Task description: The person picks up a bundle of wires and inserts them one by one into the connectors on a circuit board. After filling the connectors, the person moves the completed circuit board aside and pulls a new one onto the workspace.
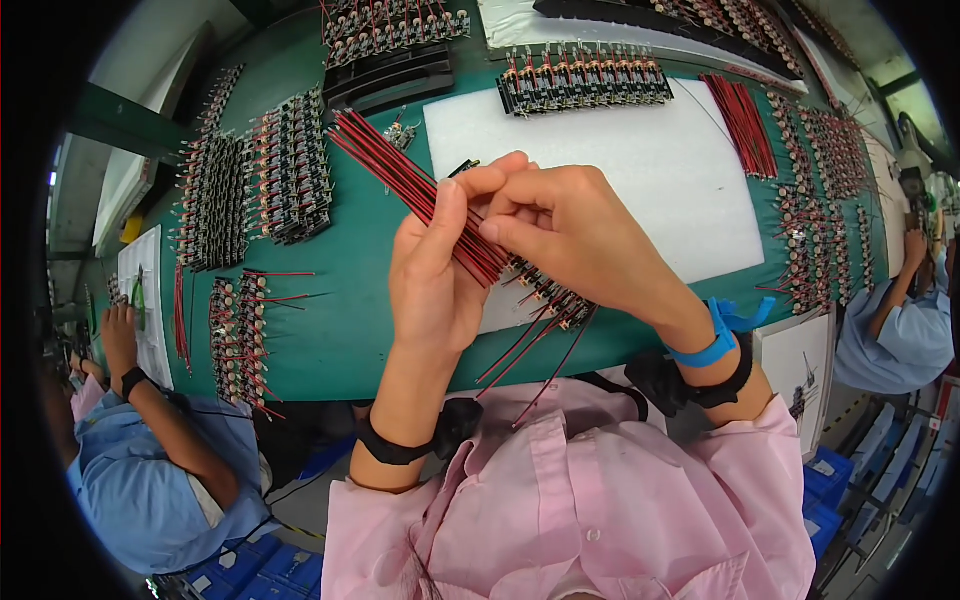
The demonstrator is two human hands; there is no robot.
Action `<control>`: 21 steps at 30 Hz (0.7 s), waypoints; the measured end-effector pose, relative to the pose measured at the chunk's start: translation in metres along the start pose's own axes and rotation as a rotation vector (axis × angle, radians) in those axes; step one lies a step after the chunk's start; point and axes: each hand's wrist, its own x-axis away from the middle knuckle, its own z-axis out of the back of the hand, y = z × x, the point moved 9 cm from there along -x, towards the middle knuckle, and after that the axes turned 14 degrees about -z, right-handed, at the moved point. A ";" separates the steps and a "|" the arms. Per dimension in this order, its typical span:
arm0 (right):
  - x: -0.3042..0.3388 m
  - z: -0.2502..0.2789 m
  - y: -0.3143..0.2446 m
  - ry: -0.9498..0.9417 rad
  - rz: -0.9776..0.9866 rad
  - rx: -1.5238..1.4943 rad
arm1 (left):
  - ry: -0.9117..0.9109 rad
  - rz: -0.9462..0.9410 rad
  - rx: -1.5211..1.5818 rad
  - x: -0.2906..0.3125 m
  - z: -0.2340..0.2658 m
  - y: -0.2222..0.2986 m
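Note:
A bundle of red and black wires lies slanted across my left hand, whose thumb presses it into the palm. My right hand is closed in a pinch right against the bundle. Its fingertips meet those of the left hand, and what they pinch is hidden. Just beyond the left fingers shows the end of a small dark part. Partly under my right hand, a row of small circuit boards lies at the near edge of the white foam sheet, with several wires trailing toward me.
Rows of circuit boards stand at left, near left, far middle and right. Another wire bundle lies on the green mat at the foam's right. Co-workers in blue sit on both sides.

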 end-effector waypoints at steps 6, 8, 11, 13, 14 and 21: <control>0.000 0.006 0.010 -0.145 -0.147 -0.273 | 0.168 -0.032 -0.036 0.002 0.018 0.002; 0.001 0.005 0.018 -0.185 -0.234 -0.360 | 0.183 -0.081 -0.109 0.003 0.029 0.007; 0.002 -0.001 0.027 -0.240 -0.249 -0.568 | 0.113 0.056 -0.366 0.016 0.033 0.005; 0.003 -0.002 0.028 -0.220 -0.242 -0.575 | 0.079 0.125 -0.494 0.021 0.032 0.001; 0.003 -0.001 0.029 -0.200 -0.234 -0.580 | 0.066 0.116 -0.528 0.022 0.029 0.000; 0.003 0.002 0.027 -0.110 -0.188 -0.528 | 0.004 0.055 -0.606 0.024 0.023 0.001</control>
